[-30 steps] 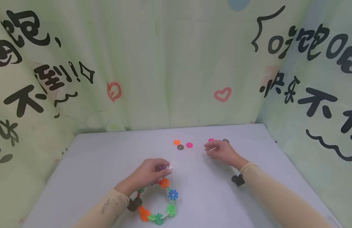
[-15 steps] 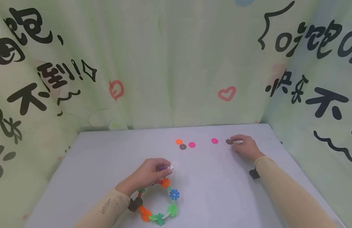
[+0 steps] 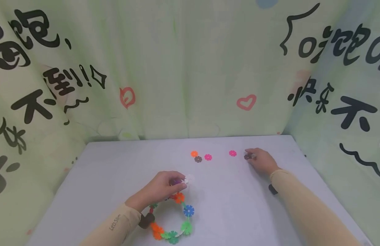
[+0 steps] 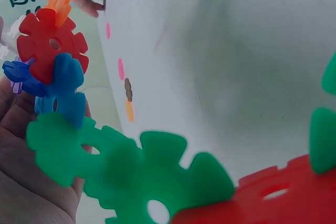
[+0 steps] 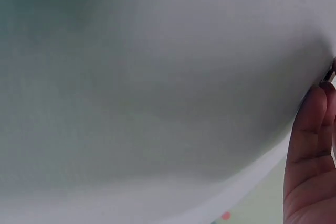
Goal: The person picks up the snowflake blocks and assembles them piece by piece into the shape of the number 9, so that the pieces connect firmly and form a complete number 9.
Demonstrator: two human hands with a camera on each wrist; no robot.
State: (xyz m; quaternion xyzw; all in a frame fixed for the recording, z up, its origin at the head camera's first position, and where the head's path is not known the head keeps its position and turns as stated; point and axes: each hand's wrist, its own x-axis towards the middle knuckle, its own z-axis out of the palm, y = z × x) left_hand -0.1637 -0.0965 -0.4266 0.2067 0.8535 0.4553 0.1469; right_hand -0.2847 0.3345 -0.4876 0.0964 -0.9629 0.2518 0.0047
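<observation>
A ring-shaped chain of linked plastic snowflake discs (image 3: 186, 227) in orange, blue, green and red lies at the lower middle of the head view. My left hand (image 3: 163, 186) pinches the chain's upper end, where a purple disc (image 3: 176, 181) and a whitish clear disc (image 3: 190, 179) show by the fingertips. Close up, the left wrist view has red (image 4: 32, 39), blue and green discs (image 4: 126, 177) linked beside the palm. Toward the back right, my right hand (image 3: 263, 161) pinches a dark brown snowflake disc (image 3: 247, 156). Only that disc's dark edge (image 5: 329, 74) appears in the right wrist view.
Loose discs lie along the back of the white table (image 3: 122, 167): an orange one (image 3: 194, 153), a brown one (image 3: 198, 159) and two pink ones (image 3: 208, 157). A printed curtain (image 3: 159, 85) encloses the table behind and at both sides.
My right hand has moved right, past the right-hand pink disc, to the dark brown disc and taken hold of it. My left hand keeps its grip on the chain.
</observation>
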